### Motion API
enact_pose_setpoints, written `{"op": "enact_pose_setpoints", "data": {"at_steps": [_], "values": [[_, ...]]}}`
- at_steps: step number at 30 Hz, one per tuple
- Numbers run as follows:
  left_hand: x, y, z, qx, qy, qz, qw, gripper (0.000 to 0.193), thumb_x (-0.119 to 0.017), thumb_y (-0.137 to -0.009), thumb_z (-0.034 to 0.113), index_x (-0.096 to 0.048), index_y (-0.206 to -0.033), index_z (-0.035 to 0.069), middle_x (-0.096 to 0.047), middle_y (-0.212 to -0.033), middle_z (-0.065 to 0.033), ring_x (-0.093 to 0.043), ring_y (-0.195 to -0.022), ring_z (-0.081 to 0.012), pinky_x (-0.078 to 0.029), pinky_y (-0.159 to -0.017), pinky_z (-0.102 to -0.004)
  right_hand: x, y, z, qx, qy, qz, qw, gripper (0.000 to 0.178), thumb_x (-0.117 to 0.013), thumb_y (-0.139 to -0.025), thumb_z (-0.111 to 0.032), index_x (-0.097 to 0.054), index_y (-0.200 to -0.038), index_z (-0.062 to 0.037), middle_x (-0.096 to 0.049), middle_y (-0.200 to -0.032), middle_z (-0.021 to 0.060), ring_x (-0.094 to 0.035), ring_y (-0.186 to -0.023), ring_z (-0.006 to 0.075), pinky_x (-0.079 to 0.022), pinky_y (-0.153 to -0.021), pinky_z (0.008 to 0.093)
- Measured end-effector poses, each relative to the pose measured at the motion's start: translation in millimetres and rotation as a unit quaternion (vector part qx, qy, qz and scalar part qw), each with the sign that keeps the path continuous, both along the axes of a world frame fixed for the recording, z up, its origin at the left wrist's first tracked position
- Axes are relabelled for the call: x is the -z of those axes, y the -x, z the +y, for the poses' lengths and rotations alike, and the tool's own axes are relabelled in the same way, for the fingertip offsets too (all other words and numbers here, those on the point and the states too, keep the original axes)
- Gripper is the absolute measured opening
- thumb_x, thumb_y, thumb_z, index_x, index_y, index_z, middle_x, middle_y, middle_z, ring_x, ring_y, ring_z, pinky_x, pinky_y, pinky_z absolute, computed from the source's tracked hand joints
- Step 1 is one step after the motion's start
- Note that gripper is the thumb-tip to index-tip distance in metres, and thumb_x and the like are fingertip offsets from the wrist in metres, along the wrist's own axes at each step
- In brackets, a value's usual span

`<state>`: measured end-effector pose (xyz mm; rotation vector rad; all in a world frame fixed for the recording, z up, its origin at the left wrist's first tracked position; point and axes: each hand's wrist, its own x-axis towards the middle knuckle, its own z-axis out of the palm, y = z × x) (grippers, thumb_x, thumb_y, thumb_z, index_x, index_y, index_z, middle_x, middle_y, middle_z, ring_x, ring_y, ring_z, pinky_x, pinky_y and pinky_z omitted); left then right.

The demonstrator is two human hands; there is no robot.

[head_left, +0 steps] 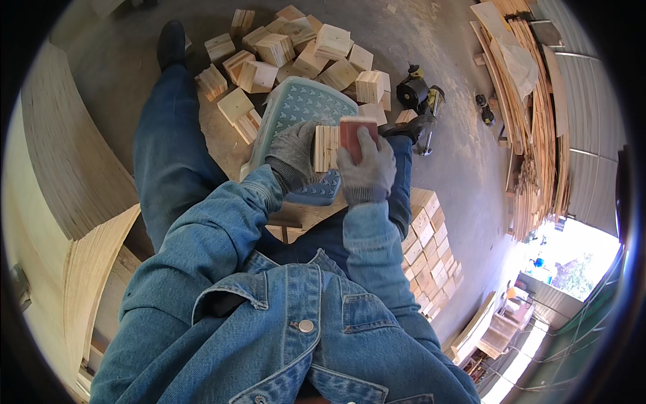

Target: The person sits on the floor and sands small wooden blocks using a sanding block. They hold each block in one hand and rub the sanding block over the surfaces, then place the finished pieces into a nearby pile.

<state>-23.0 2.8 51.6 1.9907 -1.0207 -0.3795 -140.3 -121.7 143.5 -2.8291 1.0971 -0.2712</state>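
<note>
My left hand [295, 153], in a grey knit glove, grips a pale layered wooden block [326, 149] by its left side. On the block's right, my right hand [374, 165], gloved alike, is wrapped round a reddish-brown sanding block [354, 134] with a pale upper edge. The sanding block sits against or very close to the wooden block's right side; the contact cannot be made out. Beneath both hands is a light blue plastic piece [306, 101] with a patterned top, between my legs. Its full shape is partly hidden by my hands.
Loose wooden blocks [274, 48] lie heaped on the floor ahead. Black and yellow-green power tools [418, 92] stand by my right foot. Stacked blocks [431, 249] rise beside my right leg. Long planks [535, 114] lean at far right; plywood sheets [70, 148] stand at left.
</note>
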Motion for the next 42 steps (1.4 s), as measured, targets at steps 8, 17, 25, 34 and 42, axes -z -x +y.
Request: {"op": "enact_pose_setpoints", "data": {"at_steps": [8,17,25,34,42], "values": [[7.8,-2.3,-4.3,0.017,0.012,-0.009,1.0,0.092,-0.093,-0.068,0.043,-0.051,-0.141,0.007,-0.059,-0.131,-0.019,-0.058,-0.126,-0.0386,-0.048,-0.111,-0.0471,-5.9,-29.9,-8.5,0.002,-0.046,-0.015,0.999,0.064,-0.081,-0.085,-0.044,-0.068,-0.141,-0.0167,-0.061,-0.143,0.0232,-0.061,-0.127,0.0451,-0.051,-0.107,0.0535],[7.6,-1.6,-0.5,0.014,-0.006,0.004,1.0,0.09,-0.091,-0.066,0.04,-0.051,-0.141,0.008,-0.059,-0.132,-0.0179,-0.058,-0.126,-0.0398,-0.049,-0.111,-0.048,2.8,67.6,26.3,0.01,-0.047,-0.043,0.998,0.066,-0.084,-0.085,-0.041,-0.068,-0.142,-0.0134,-0.058,-0.144,0.0268,-0.059,-0.13,0.0463,-0.049,-0.109,0.0564],[-0.9,-0.4,-0.7,0.01,0.004,0.011,1.0,0.091,-0.092,-0.068,0.042,-0.051,-0.142,0.009,-0.058,-0.133,-0.0202,-0.059,-0.125,-0.0412,-0.049,-0.111,-0.0494,0.5,16.0,7.1,0.006,-0.024,-0.019,1.0,0.062,-0.081,-0.085,-0.041,-0.069,-0.14,-0.0158,-0.059,-0.143,0.0264,-0.059,-0.13,0.0461,-0.049,-0.109,0.0546],[20.4,-2.6,-5.3,0.003,-0.003,0.006,1.0,0.095,-0.094,-0.066,0.044,-0.049,-0.143,0.01,-0.058,-0.135,-0.0199,-0.06,-0.124,-0.0412,-0.05,-0.11,-0.0493,-3.4,-40.8,-11.4,0.005,-0.054,-0.016,0.998,0.065,-0.082,-0.085,-0.043,-0.069,-0.141,-0.0136,-0.061,-0.143,0.0262,-0.061,-0.129,0.0442,-0.049,-0.111,0.0511],[10.8,2.6,-1.6,-0.003,-0.01,-0.032,0.999,0.092,-0.091,-0.069,0.041,-0.048,-0.143,0.008,-0.058,-0.132,-0.0188,-0.058,-0.125,-0.0403,-0.048,-0.111,-0.0496,-3.5,60.0,26.8,-0.019,-0.066,-0.029,0.997,0.069,-0.083,-0.086,-0.041,-0.063,-0.146,-0.0144,-0.055,-0.147,0.0272,-0.057,-0.132,0.0466,-0.047,-0.111,0.0563]]}}
